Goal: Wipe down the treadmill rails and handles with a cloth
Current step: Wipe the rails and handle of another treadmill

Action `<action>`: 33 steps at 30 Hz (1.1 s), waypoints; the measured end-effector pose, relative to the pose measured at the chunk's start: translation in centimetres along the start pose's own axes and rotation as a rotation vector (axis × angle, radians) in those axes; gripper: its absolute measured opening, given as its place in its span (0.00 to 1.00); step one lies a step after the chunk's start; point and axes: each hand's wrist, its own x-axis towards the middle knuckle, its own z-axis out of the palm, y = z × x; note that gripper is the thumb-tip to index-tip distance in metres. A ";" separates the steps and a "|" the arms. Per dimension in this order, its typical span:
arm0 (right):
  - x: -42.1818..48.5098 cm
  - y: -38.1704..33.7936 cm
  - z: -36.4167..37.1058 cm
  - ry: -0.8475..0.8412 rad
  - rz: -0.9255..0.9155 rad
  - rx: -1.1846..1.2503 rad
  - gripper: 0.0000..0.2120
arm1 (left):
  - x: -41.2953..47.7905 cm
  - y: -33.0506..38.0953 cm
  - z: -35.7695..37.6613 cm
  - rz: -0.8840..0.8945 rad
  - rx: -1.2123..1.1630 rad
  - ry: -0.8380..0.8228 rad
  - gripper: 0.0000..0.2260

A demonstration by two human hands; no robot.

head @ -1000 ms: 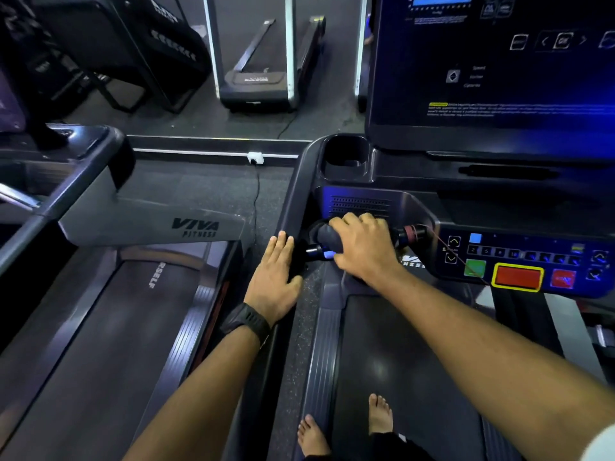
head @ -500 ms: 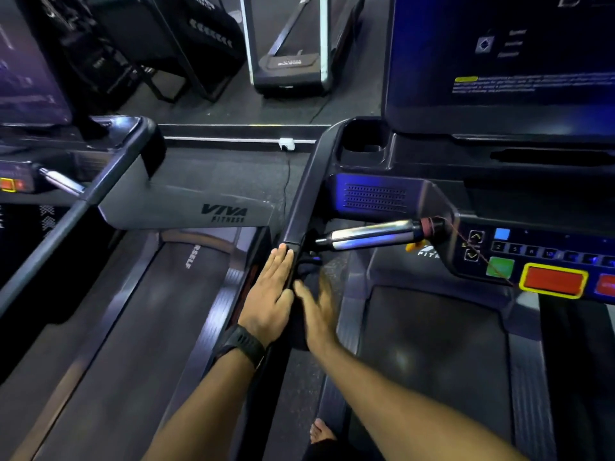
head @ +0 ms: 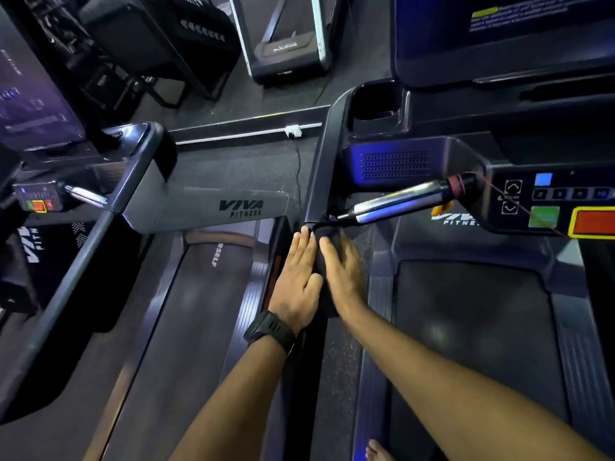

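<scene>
Looking down, I see my bare foot at the very bottom of my view, beside the dark belt of the treadmill I stand on. Both forearms reach forward to the black side rail on my left. A black watch sits on my left wrist. My left hand lies flat on the outer side of the rail, fingers straight and close together, holding nothing. My right hand is just beside it and presses a dark cloth against the rail; its fingers lie fairly straight over the cloth, blurred at the tips. The cloth shows between the two hands and bunches just ahead of my fingertips, right by the near end of the chrome handle. That handle slants up and right to the control panel, where a green button and a red button sit side by side. Beyond it the rail runs up beside a cup holder, with the lit screen above. To the left stands a neighbouring treadmill marked VIVA FITNESS. Farther off, a white socket sits on the floor, and a third treadmill stands beyond it.
</scene>
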 end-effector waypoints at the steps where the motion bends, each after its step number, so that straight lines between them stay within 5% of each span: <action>1: 0.7 0.0 0.1 0.023 0.026 -0.002 0.30 | -0.1 -0.2 0.0 0.004 0.005 -0.006 0.35; 6: -0.7 0.9 0.7 0.031 0.221 0.116 0.27 | -0.9 -0.2 0.0 -0.001 0.012 -0.004 0.34; 11: -1.4 0.6 0.5 0.029 0.040 0.001 0.27 | -2.6 -0.6 0.2 0.014 0.045 -0.007 0.32; 15: -1.2 1.3 0.4 0.075 0.303 0.081 0.22 | -3.5 -0.6 0.5 0.019 0.062 -0.011 0.32; 20: -3.5 0.5 0.8 0.065 0.000 0.038 0.28 | -4.4 -0.8 0.6 -0.019 0.024 0.011 0.32; 24: -2.5 1.7 0.4 0.053 0.309 0.109 0.28 | -5.4 -0.8 0.8 -0.020 0.018 0.015 0.33; 30: -5.0 0.8 0.5 0.041 0.039 0.052 0.28 | -5.6 -0.8 0.8 -0.039 0.012 0.029 0.33; 33: -4.1 2.0 0.3 0.062 0.211 0.094 0.25 | -6.3 -0.8 0.9 -0.030 0.018 0.023 0.32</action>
